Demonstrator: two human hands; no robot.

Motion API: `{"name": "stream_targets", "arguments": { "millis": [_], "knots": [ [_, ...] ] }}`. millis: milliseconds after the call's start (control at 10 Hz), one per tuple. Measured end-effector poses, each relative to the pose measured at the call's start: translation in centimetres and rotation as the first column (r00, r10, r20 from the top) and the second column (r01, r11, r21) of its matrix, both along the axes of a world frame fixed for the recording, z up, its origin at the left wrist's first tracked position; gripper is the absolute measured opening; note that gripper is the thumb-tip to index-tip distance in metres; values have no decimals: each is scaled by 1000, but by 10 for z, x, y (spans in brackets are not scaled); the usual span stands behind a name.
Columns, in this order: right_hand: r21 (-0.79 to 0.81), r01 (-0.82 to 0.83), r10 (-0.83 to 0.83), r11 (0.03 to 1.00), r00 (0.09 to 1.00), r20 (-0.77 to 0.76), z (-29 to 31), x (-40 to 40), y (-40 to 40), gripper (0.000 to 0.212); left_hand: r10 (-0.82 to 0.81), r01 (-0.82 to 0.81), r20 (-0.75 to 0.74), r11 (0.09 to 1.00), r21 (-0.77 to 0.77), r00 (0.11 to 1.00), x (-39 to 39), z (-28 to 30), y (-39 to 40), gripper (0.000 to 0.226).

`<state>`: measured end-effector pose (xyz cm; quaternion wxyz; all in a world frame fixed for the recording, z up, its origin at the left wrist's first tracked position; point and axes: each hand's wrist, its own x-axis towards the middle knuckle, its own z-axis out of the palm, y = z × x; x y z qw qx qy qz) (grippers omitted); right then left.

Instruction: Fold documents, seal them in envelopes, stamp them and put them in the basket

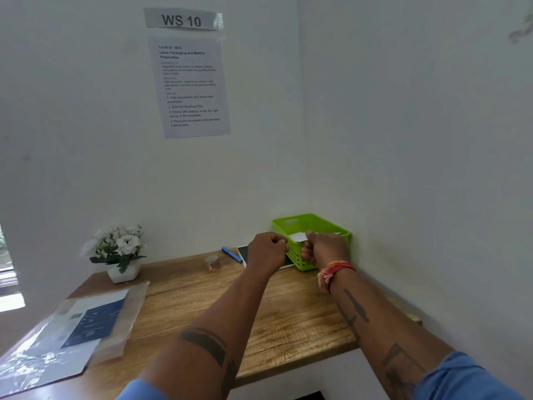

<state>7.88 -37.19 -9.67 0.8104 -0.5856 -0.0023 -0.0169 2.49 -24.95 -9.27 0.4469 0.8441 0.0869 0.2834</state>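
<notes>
bare wood [288, 319] between arms, basket [331, 226] cornered by walls

office workstation: "ws 10" sign [182, 19], desk [288, 313]

So the basket [313, 226] sits in the back right corner of the bench [202, 310], with a pen [231, 254] and a roll of stamps [212, 262] just left of it. The flower pot [122, 272] is back left, and a plastic sleeve of papers [72, 336] lies front left. An instruction sheet [190, 88] hangs on the wall above.
</notes>
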Motion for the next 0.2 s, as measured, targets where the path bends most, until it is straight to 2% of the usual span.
{"name": "stream_targets", "arguments": {
  "millis": [100,200],
  "knots": [
    [-126,-37,52,991,991,120,-8,-19,15,19,7,-7,-6,995,100,1000,-15,-5,10,22],
    [-330,10,66,944,974,218,-16,-30,31,18,97,-100,25,964,245,995,-32,-2,24,24]
  ]
}}
